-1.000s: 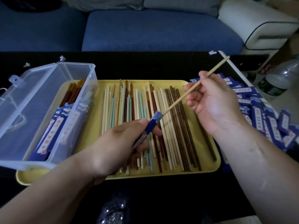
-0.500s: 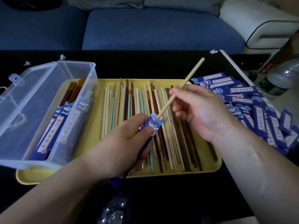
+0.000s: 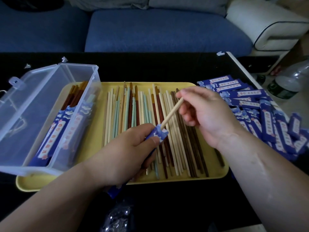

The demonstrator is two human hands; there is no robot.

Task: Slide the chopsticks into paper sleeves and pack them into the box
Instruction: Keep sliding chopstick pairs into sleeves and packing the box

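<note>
- The sleeve (image 3: 158, 133) was gripped by the left hand (image 3: 127, 153).
- The chopstick (image 3: 172, 113) was pinched by the right hand (image 3: 205, 113), its near tip in the sleeve's mouth, slanted far-right.
- The box (image 3: 76, 65) was set left of the left hand.

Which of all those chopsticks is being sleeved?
The pale chopstick pinched by the right hand, its tip in the blue sleeve the left hand holds.

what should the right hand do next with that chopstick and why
Probably push the chopstick deeper into the sleeve: the right hand pinches its top end, the left hand grips the sleeve, and much of the stick shows above the mouth.
</note>
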